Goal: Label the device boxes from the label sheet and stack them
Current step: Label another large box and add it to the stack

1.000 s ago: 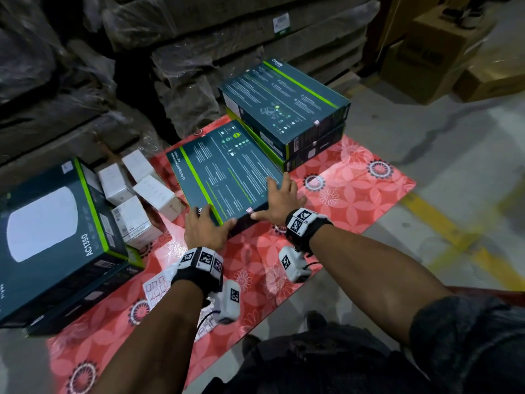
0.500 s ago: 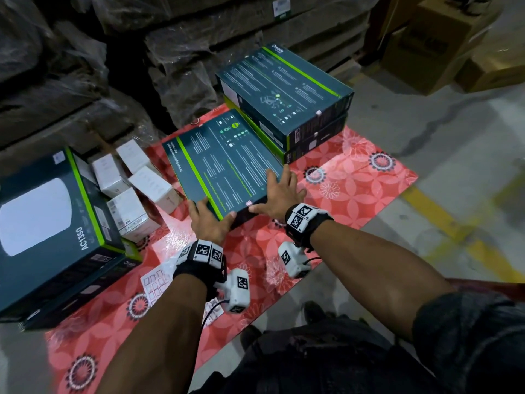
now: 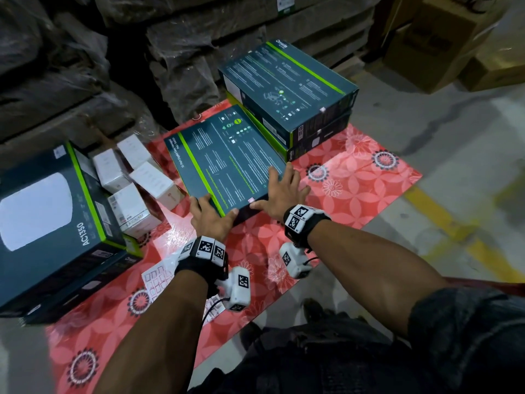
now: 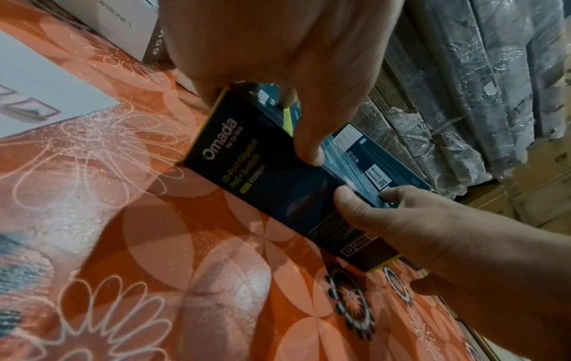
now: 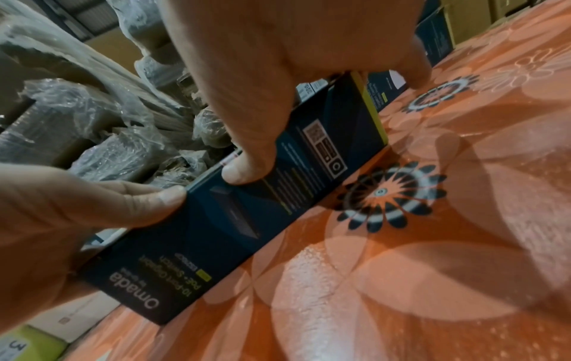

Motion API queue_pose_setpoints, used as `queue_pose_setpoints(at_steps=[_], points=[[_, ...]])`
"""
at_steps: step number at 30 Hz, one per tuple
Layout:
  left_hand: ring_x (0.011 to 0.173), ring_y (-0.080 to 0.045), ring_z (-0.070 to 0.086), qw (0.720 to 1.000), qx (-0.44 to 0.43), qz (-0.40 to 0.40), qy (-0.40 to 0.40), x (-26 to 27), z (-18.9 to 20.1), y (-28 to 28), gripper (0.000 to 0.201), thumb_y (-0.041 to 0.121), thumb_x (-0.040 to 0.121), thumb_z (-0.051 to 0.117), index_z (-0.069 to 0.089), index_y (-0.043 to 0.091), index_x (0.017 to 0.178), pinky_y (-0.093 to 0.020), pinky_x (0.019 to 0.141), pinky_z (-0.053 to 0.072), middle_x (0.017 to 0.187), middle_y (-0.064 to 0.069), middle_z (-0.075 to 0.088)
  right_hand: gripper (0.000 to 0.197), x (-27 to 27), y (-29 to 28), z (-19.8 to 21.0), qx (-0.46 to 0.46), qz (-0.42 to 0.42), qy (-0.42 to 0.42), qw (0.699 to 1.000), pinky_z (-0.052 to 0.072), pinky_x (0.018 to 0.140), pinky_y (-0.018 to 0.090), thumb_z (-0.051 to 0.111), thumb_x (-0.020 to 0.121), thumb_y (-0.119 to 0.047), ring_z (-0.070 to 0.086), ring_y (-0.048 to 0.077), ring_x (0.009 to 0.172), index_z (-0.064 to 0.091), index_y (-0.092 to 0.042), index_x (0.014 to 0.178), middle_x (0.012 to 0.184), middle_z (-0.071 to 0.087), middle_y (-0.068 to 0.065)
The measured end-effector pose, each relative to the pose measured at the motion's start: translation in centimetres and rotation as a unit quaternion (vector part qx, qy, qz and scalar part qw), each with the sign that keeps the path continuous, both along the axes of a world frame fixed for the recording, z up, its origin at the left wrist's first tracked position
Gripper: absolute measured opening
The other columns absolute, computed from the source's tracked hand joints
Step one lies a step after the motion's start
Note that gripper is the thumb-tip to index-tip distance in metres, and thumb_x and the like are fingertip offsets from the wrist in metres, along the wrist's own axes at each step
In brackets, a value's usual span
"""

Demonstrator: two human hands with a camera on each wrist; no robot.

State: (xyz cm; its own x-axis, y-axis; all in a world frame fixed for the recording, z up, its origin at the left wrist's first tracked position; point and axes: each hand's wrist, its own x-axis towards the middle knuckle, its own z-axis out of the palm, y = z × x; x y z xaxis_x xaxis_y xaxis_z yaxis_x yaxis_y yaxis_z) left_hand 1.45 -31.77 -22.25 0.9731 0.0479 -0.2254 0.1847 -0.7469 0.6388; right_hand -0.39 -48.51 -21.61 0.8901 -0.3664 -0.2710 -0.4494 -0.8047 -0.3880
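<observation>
A flat dark teal device box (image 3: 227, 160) with a green stripe lies on the red flowered mat (image 3: 355, 177). My left hand (image 3: 211, 220) grips its near left corner, thumb on the top edge and fingers round the side. My right hand (image 3: 281, 194) lies flat on the near right corner with its fingers spread. Its thumb presses the near edge beside a small pinkish label (image 3: 251, 200). The wrist views show the box's "Omada" side face (image 4: 262, 171) (image 5: 247, 219). The label sheet (image 3: 157, 280) lies on the mat under my left wrist. Behind stands a stack of two similar boxes (image 3: 287, 89).
A large "AC1350" box (image 3: 48, 211) sits on another box at the left. Several small white boxes (image 3: 133, 180) lie between it and the flat box. Plastic-wrapped pallets (image 3: 170, 52) close off the back, cardboard cartons (image 3: 426, 44) stand at the back right, and a yellow floor line (image 3: 443, 223) runs at the right.
Both hands have stayed on the near edge of the flat box. Only the view has shifted slightly.
</observation>
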Motion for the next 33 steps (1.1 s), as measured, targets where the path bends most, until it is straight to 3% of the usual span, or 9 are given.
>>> queue_pose_setpoints(at_steps=[7, 26, 33], points=[[0.145, -0.032, 0.015, 1.0, 0.002, -0.002, 0.003, 0.0, 0.1, -0.1, 0.076, 0.033, 0.082, 0.074, 0.034, 0.01, 0.142, -0.042, 0.113, 0.018, 0.159, -0.012, 0.011, 0.106, 0.0, -0.5, 0.0, 0.018, 0.021, 0.019, 0.999, 0.015, 0.11, 0.072, 0.071, 0.077, -0.065, -0.002, 0.042, 0.149, 0.012, -0.021, 0.153, 0.162, -0.009, 0.02], [0.144, -0.032, 0.016, 1.0, 0.015, -0.004, 0.009, 0.0, 0.5, -0.3, 0.074, 0.034, 0.083, 0.073, 0.033, 0.011, 0.141, -0.041, 0.113, 0.021, 0.159, -0.011, 0.01, 0.097, 0.0, 0.2, 0.0, -0.015, 0.003, 0.003, 1.0, 0.02, 0.111, 0.069, 0.068, 0.079, -0.063, 0.006, 0.042, 0.148, 0.019, -0.02, 0.15, 0.162, -0.001, 0.022], [0.145, -0.034, 0.015, 1.0, 0.017, -0.008, 0.008, -0.1, 0.3, -0.1, 0.077, 0.036, 0.083, 0.073, 0.033, 0.011, 0.142, -0.044, 0.113, 0.021, 0.159, -0.013, 0.009, 0.096, 0.0, -1.0, 0.5, 0.069, 0.021, 0.022, 0.997, 0.011, 0.114, 0.069, 0.068, 0.079, -0.065, -0.005, 0.04, 0.149, 0.02, -0.021, 0.149, 0.162, -0.01, 0.019]])
